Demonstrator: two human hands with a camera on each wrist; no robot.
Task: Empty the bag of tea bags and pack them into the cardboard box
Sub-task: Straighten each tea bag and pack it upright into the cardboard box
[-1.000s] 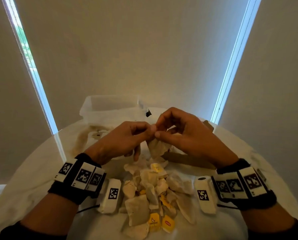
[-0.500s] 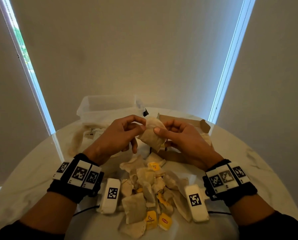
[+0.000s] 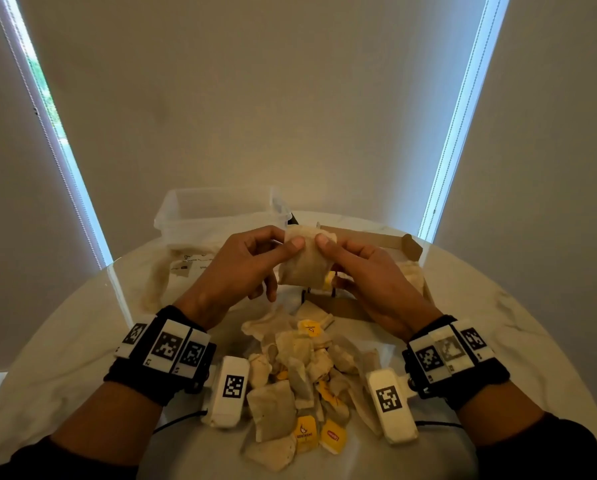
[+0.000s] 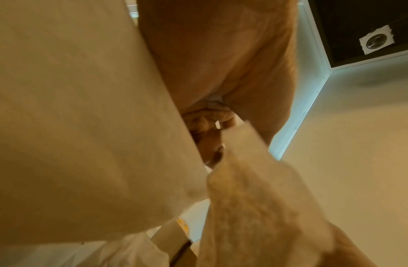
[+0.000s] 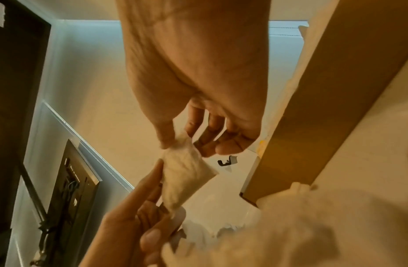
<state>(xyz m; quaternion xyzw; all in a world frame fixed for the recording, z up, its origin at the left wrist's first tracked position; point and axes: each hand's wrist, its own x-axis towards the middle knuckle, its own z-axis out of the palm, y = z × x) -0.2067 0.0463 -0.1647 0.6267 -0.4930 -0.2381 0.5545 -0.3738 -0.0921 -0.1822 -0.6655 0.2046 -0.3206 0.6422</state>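
- At frame centre, left hand (image 3: 241, 268) and right hand (image 3: 369, 271) pinch one tea bag (image 3: 304, 268) before the cardboard box (image 3: 376, 237).
- Lower centre, loose pile (image 3: 300, 379) on the surface (image 3: 497, 327): packing looks barely begun.

Light: dim and warm, daylight leaking in past the blinds' (image 3: 255, 98) edges.
Edges: bowing outward.
Wrist views: blurring up close.

Both hands (image 3: 241, 268) (image 3: 369, 275) lifted the tea bag (image 3: 304, 268) higher and spread it out flat between them.
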